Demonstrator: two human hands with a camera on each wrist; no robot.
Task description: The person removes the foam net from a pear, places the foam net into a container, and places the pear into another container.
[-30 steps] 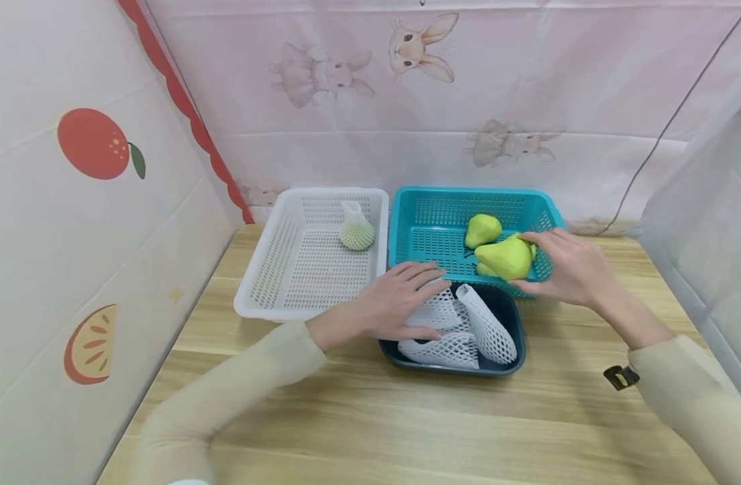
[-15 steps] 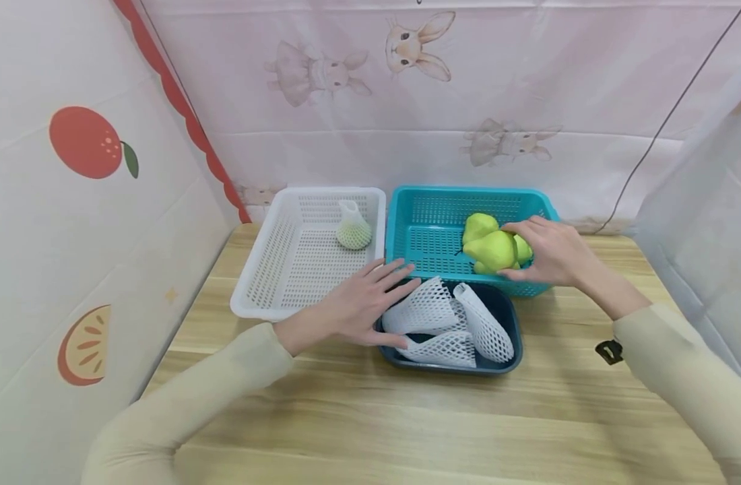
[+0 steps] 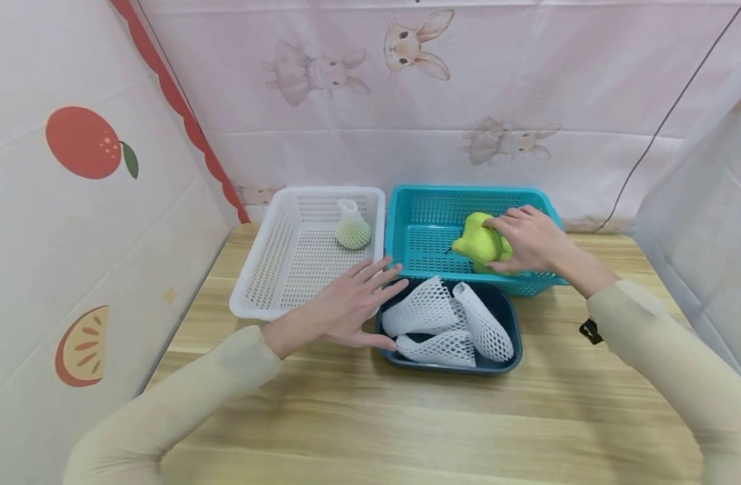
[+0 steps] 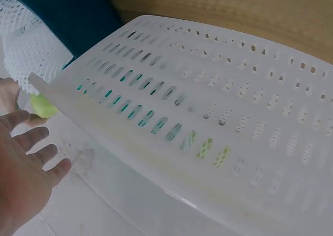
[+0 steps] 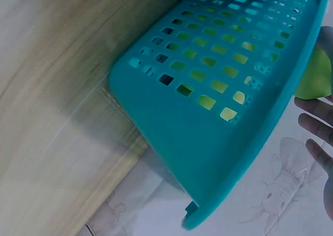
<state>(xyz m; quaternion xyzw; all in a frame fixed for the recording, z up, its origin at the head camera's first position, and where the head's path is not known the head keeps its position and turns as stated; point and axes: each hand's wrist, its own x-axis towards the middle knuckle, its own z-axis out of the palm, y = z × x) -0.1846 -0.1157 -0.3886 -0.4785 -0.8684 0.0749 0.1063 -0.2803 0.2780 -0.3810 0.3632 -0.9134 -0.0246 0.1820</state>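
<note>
My right hand (image 3: pixel 528 239) grips a yellow-green pear (image 3: pixel 478 244) between thumb and fingers, low over the teal basket (image 3: pixel 409 252). Other pears lie behind and below it, partly hidden by the pear and the hand. In the right wrist view the pear (image 5: pixel 315 77) shows beyond the basket rim, fingers beside it. My left hand (image 3: pixel 355 303) holds nothing, fingers spread and fairly straight. It hovers between the white basket (image 3: pixel 249 296) and a dark blue tub (image 3: pixel 449 368). White foam net sleeves (image 3: pixel 422 308) fill that tub, just right of the left fingertips.
A pear in a foam net (image 3: pixel 353 230) stands at the white basket's back right. Both baskets are side by side on the wooden table (image 3: pixel 407 424), before a rabbit-print curtain (image 3: pixel 528 60). The dark tub sits against the teal basket's front.
My right hand has carried the gripped pear leftward over the teal basket, towards the other pears. My left hand has drawn back left, off the foam net sleeves.
</note>
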